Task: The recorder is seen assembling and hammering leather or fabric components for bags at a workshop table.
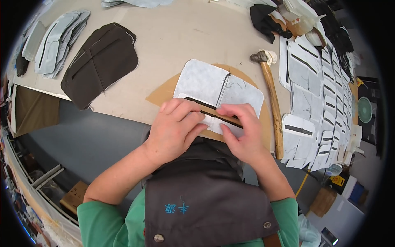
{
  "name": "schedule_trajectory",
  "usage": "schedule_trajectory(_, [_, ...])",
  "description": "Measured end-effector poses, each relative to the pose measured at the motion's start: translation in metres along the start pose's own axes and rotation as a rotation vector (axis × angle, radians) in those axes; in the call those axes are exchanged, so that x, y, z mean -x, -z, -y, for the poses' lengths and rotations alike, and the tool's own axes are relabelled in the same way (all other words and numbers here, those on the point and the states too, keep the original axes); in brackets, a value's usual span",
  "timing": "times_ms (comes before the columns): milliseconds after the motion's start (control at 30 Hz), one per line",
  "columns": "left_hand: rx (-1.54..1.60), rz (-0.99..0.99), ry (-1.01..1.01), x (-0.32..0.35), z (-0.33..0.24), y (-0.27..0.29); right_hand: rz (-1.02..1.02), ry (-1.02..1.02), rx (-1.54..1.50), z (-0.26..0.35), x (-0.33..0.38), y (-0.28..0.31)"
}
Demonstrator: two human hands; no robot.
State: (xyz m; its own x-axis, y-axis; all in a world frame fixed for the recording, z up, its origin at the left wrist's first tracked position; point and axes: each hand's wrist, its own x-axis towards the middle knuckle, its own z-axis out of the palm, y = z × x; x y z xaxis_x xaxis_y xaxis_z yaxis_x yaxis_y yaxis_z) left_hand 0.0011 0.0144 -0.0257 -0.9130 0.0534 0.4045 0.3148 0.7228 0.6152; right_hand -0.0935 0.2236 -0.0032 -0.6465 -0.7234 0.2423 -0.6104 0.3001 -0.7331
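Found white fabric panel [242, 92] lying on tan board [163, 90] at near edge of worktable [177, 33], under both hands. Noted two black strips [225, 119] across its lower part. Saw left hand [175, 127] with fingers bent, fingertips down on panel; could not tell about any grip. Saw right hand [243, 129] touching the work, thumb and forefinger parted across lower strip. Logged wooden-handled hammer [273, 103] just beside board, dark brown fabric panel [115, 55] to left, overlapping white pieces [304, 64] to right.

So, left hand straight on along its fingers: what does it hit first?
Likely the right hand, across a short gap over the white piece; relative height is unclear in this view.
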Motion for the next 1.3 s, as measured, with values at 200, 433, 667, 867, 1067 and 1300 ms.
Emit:
schedule_trajectory(200, [-0.074, 0.005, 0.086, -0.007, -0.016, -0.003, 0.001, -0.045, -0.012, 0.001, 0.001, 0.002])
schedule_trajectory(433, [-0.129, 0.021, 0.035, -0.004, -0.013, -0.007, 0.094, 0.174, 0.241, 0.001, 0.004, 0.003])
schedule_trajectory(667, [-0.178, 0.042, 0.045, -0.004, -0.018, -0.005, -0.102, -0.118, -0.136, -0.001, 0.013, -0.001])
schedule_trajectory(867, [-0.282, 0.071, 0.000, -0.002, -0.019, -0.008, 0.035, 0.069, 0.139, 0.000, 0.009, 0.006])
schedule_trajectory(1067, [-0.248, 0.073, 0.018, -0.001, -0.018, -0.007, 0.030, 0.112, 0.239, -0.003, 0.019, 0.017])
schedule_trajectory(1300, [-0.242, 0.031, -0.014, -0.001, -0.015, -0.010, -0.022, 0.076, 0.311, -0.012, 0.045, 0.034])
